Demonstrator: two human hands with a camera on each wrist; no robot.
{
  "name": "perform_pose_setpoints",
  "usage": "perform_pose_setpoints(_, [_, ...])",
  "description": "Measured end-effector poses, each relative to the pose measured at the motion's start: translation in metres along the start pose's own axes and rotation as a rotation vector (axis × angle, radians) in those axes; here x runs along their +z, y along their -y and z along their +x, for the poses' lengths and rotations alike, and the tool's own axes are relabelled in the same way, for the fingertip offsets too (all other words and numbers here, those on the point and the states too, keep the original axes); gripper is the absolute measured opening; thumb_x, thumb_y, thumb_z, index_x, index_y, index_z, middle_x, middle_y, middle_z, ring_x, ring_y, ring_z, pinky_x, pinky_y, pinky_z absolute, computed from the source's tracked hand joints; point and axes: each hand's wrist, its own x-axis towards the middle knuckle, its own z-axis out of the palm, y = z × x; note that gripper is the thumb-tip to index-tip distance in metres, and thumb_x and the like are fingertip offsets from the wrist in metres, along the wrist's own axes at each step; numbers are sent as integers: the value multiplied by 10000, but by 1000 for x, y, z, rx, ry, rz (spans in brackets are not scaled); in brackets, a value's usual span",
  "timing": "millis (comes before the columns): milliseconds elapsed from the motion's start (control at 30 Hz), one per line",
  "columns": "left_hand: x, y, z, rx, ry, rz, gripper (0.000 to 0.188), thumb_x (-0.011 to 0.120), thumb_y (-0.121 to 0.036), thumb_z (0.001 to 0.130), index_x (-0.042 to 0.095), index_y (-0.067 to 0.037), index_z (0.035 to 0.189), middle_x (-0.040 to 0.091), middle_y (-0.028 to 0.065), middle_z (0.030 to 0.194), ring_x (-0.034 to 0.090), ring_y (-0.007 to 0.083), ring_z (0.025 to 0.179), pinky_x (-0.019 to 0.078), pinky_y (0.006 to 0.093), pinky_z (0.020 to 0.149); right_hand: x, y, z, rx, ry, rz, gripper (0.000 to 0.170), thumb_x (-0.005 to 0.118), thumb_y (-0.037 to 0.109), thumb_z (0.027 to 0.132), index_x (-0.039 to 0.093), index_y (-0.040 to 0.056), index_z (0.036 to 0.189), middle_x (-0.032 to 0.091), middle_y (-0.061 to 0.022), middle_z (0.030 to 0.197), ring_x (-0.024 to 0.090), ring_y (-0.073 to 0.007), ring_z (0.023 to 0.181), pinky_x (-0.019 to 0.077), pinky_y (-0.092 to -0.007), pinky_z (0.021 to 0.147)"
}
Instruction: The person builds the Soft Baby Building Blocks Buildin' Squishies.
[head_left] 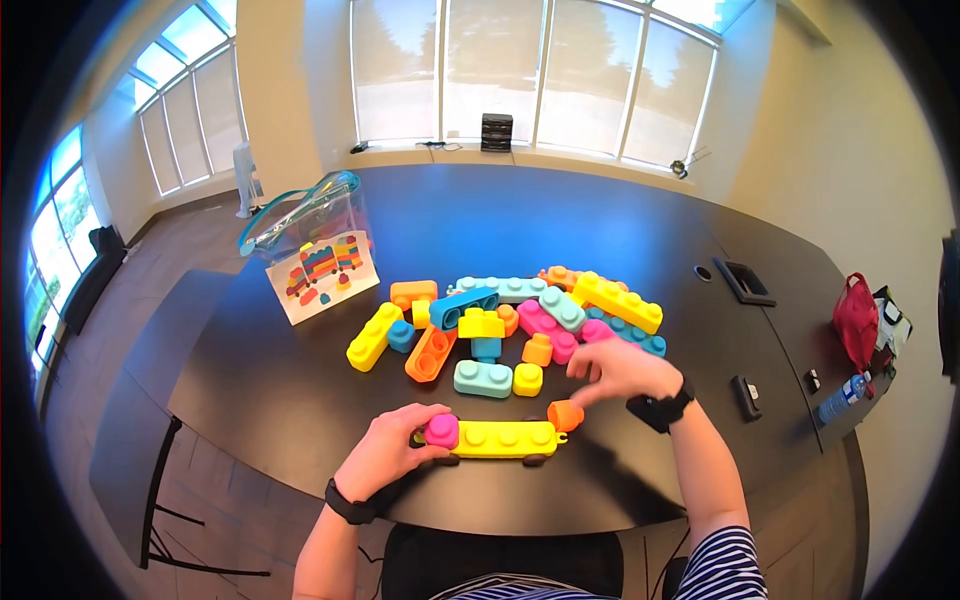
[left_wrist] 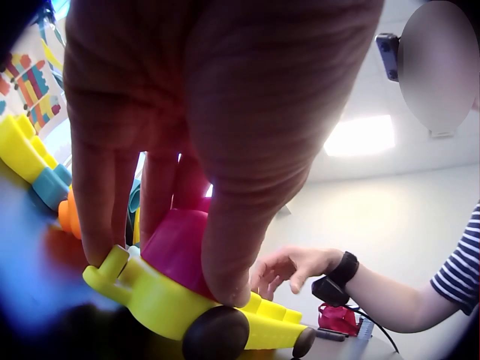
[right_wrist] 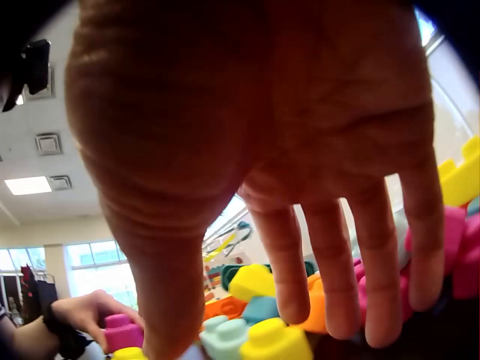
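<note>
A long yellow wheeled block base (head_left: 497,439) with dark wheels lies near the table's front edge. At its left end sits a pink block (head_left: 441,431), which my left hand (head_left: 392,447) holds between thumb and fingers. The left wrist view has the thumb against the side of the pink block (left_wrist: 178,246) and a fingertip by the yellow connector (left_wrist: 109,271). A tilted orange block (head_left: 565,415) overlaps the base's right end in the head view. Right above it is my right hand (head_left: 625,372), its thumb close to that block. The right wrist view shows these fingers extended, nothing between them.
Beyond the hands lies a pile of blocks, among them a pale green block (head_left: 483,379), a small yellow block (head_left: 528,379) and a long yellow block (head_left: 618,302). A clear bag (head_left: 318,235) with a picture card stands back left. A water bottle (head_left: 845,398) is far right.
</note>
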Motion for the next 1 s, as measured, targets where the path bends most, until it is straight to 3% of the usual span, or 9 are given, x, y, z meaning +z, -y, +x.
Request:
perform_pose_setpoints(100, [-1,0,-1,-4,4,10,532,921,-182,823,708,-55,1294,760,140,1166,726,340,1019,587,396,947,30,-6,0,-203,26,3,589,944,315,788,709,60,1263,750,-101,1137,719,-266,1057,574,-405,940])
perform_pose_setpoints(233, [0,0,0,17,-7,36,525,920,-179,823,707,-56,1288,758,139,1165,723,347,1043,586,404,946,33,3,-5,-51,88,146,499,886,202,779,716,48,1222,736,-142,1162,705,-344,1089,563,-408,981])
perform_pose_setpoints(300, [-1,-1,0,21,-6,45,529,919,-182,822,705,-60,1290,757,136,1170,721,354,1057,584,411,949,26,-17,-10,-172,-215,-159,486,869,207,743,737,49,1184,720,-152,1123,702,-345,1074,567,-424,971])
perform_pose_setpoints(333, [-1,-1,-1,20,-5,51,531,919,-183,822,704,-62,1292,757,134,1173,720,357,1064,583,414,950,20,-23,-13,20,-216,-219,499,875,207,710,759,67,1175,700,-147,1091,691,-343,1081,564,-436,973])
perform_pose_setpoints(533, [0,0,-1,20,7,19,533,914,-198,826,702,-70,1297,757,134,1175,716,367,1075,582,421,954,27,-36,2,147,-192,-594,529,933,331,713,783,94,1162,719,-113,1070,694,-344,1076,569,-474,910])
perform_pose_setpoints(667, [1,3,-2,31,-1,14,537,913,-204,827,701,-72,1303,756,139,1180,717,373,1080,582,428,961,43,-24,36,107,-502,-447,444,892,355,819,742,72,1126,755,-138,993,728,-357,996,580,-494,835])
perform_pose_setpoints(800, [1,4,-2,49,-5,21,526,904,-208,838,702,-72,1304,754,154,1195,715,384,1094,580,436,967,66,-23,70,203,-565,-536,480,859,295,851,596,19,1144,740,-180,899,744,-364,911,578,-513,747])
perform_pose_setpoints(900, [0,9,-4,69,-12,58,537,903,-222,842,698,-68,1314,751,162,1199,713,385,1095,577,432,970,73,-26,87,312,-596,-545,499,873,275,842,591,55,1190,744,-131,894,749,-331,900,604,-471,724])
perform_pose_setpoints(1000, [1,15,-3,88,-9,65,574,917,-259,835,692,-77,1331,750,147,1170,713,368,1082,573,415,968,71,-22,84,257,-628,-488,534,858,250,834,563,45,1229,713,-194,1009,741,-366,893,606,-495,730])
